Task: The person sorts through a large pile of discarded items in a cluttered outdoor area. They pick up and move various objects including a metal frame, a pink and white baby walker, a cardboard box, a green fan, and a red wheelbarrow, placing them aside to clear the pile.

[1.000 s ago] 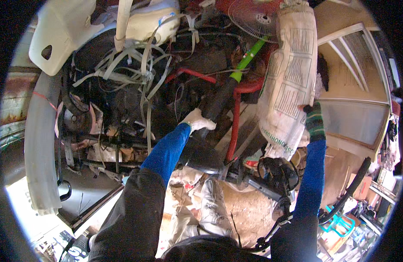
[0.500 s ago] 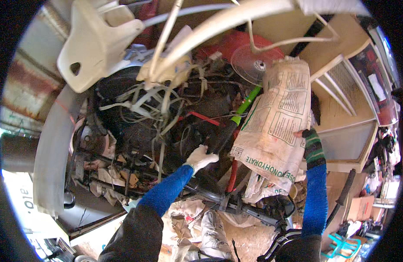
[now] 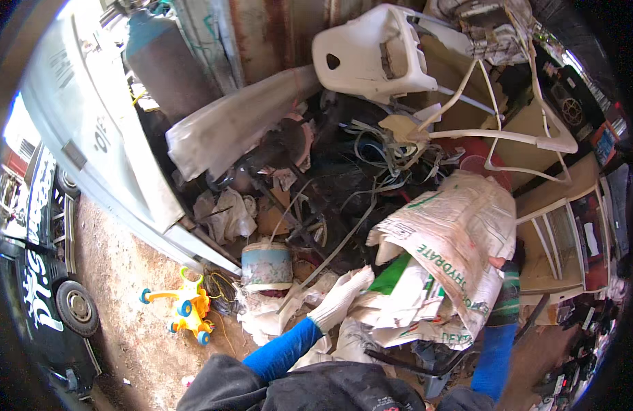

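A bundle of off-white woven sacks (image 3: 453, 233) with green print lies slanted in front of me, its layered lower end fanned out. A green sheet (image 3: 392, 275) shows between the layers. My right hand (image 3: 505, 291), in a dark green striped glove, is closed on the bundle's right edge with the thumb on its face. At the lower left edge, my left hand (image 3: 345, 296) in a white knitted glove has its fingers pressed together against the layers; the bundle partly hides its fingertips.
Behind the bundle stand a tipped white plastic chair (image 3: 371, 51), a white tubular frame (image 3: 494, 135) and tangled straps (image 3: 385, 147). A paint-stained bucket (image 3: 267, 266) and a yellow wheeled toy (image 3: 186, 305) stand to the left. Beyond a white panel (image 3: 104, 137) is a dark vehicle (image 3: 39, 274).
The view has swung left, bringing in the vehicle, toy and bucket. My left hand has gone from open over the dark scrap to the bundle's edge. The bundle's lower end has spread.
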The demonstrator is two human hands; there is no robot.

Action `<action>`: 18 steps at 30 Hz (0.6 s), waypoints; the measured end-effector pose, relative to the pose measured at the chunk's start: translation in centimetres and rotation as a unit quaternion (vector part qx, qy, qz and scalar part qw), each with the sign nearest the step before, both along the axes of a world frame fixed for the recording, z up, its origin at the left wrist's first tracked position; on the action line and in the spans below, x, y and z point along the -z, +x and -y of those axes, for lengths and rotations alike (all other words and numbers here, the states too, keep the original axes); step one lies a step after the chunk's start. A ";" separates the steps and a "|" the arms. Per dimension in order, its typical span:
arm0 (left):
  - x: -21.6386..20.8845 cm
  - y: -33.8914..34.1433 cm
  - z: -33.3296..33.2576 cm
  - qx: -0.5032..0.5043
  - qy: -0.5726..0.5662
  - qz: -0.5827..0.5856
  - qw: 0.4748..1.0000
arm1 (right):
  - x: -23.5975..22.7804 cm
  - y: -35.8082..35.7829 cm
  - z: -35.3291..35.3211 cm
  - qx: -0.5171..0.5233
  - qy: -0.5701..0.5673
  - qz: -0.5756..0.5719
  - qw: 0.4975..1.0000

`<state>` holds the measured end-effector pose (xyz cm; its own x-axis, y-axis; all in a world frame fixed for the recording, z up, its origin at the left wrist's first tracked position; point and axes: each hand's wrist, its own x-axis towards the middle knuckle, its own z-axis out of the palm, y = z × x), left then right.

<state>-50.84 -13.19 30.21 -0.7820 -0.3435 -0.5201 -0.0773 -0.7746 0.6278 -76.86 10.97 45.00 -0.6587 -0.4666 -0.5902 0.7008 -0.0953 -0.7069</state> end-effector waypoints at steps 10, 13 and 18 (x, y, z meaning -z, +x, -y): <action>-13.5 14.5 -0.4 -0.203 -0.163 -0.074 0.963 | -13.5 15.3 12.1 -0.155 0.019 -0.219 0.963; -16.2 14.4 2.3 -0.217 -0.172 -0.119 0.953 | -16.0 14.7 16.0 -0.222 -0.117 -0.104 0.962; -25.1 6.3 16.1 -0.155 -0.515 -0.085 0.839 | -20.3 5.8 25.1 -0.238 -0.302 -0.282 0.879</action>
<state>-44.54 -29.27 55.28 -0.6049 -0.7431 0.2860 0.1853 0.2179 0.9582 -71.09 -14.11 65.30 -0.4134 -0.8844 0.2167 0.3179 -0.3632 -0.8758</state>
